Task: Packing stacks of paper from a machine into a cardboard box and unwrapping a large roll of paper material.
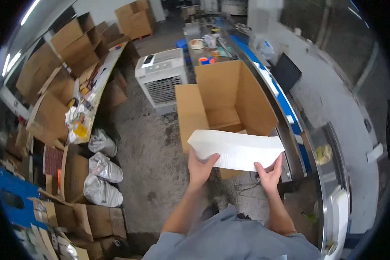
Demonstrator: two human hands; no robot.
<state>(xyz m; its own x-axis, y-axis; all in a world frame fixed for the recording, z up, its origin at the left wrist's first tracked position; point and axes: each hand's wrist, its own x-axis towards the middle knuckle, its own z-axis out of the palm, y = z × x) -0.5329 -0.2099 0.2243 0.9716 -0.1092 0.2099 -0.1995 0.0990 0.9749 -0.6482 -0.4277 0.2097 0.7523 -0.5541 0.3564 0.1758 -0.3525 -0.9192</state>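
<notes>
Between my hands is a wide white stack of what looks like paper or thin sheets [242, 149], held level in front of my body. My left hand [200, 167] grips its left end, thumb on top and fingers underneath out of sight. At the right end my right hand [271, 172] clasps it the same way, thumb on the near edge. Just beyond the stack stands an open cardboard box [219, 82] with its flaps up. The stack overlaps the near side of the box in view, so part of the box's inside is hidden.
A white air cooler [162, 65] stands left of the box. Along the right runs a long machine bench with a blue edge [286, 104]. A cluttered table [102, 86] stretches down the left, with filled white sacks [102, 190] and several cardboard boxes [52, 112] around it.
</notes>
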